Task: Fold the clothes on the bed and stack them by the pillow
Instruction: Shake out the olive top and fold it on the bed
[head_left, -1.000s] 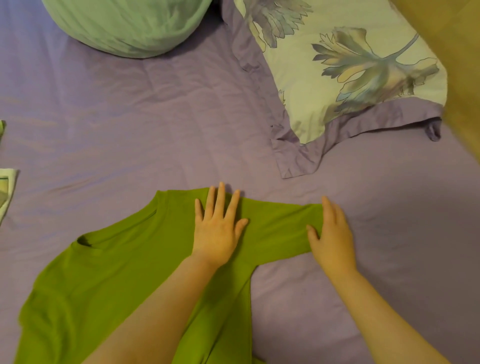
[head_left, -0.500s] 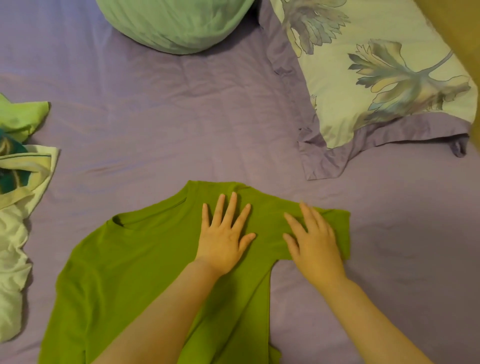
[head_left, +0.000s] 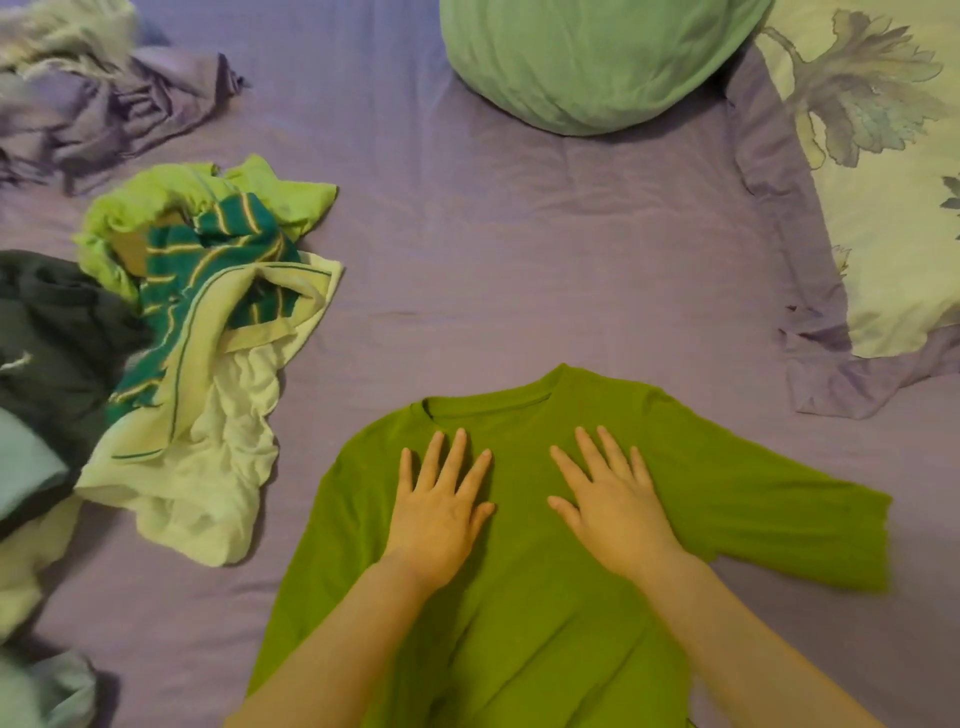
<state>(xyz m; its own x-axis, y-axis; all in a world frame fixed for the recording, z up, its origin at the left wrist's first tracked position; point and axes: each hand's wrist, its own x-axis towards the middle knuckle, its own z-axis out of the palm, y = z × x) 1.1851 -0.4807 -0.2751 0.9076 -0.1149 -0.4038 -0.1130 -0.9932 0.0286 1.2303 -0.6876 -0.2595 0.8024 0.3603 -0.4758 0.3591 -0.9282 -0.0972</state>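
A green T-shirt (head_left: 524, 613) lies flat on the purple bed sheet (head_left: 519, 270), collar pointing away from me, its right sleeve spread out to the right. My left hand (head_left: 441, 509) rests flat on the shirt's chest just below the collar, fingers straight and spread. My right hand (head_left: 613, 504) lies flat beside it on the chest, fingers also straight. A flowered pillow (head_left: 893, 187) with a purple border sits at the upper right. A heap of unfolded clothes (head_left: 208, 322) in lime, striped green and pale yellow lies at the left.
A round pale green cushion (head_left: 587, 57) sits at the top centre. Dark and light blue garments (head_left: 47, 364) lie at the far left edge. A crumpled purple cloth (head_left: 104, 104) is bunched at the top left. Bare sheet stretches between shirt and cushion.
My right hand slid from the sleeve onto the shirt's chest beside my left hand. The view swung left, bringing the clothes heap into sight.
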